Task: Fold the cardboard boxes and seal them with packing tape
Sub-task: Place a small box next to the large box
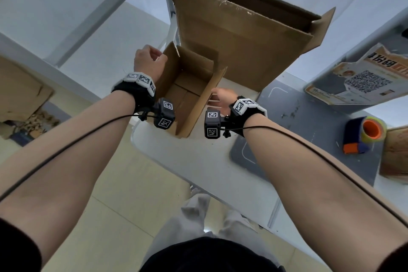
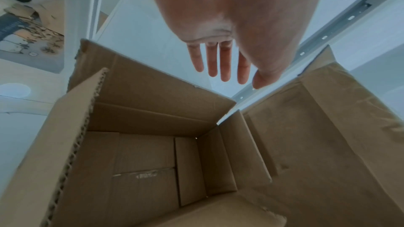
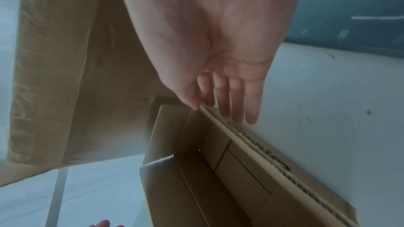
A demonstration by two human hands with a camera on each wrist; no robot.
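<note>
A small brown cardboard box stands on the white table with its top flaps up and its bottom flaps folded shut inside. My left hand hovers at the top of the box's left flap, fingers straight and holding nothing. My right hand is at the right flap; the thumb tip touches the flap's top edge and the straight fingers lie along its outer face. A bigger open cardboard box stands right behind the small one.
An orange and blue tape dispenser lies on a grey mat at the right. Beside it are a printed sheet with a QR code and flat cardboard. More cardboard lies at the left. A white metal frame rises behind the boxes.
</note>
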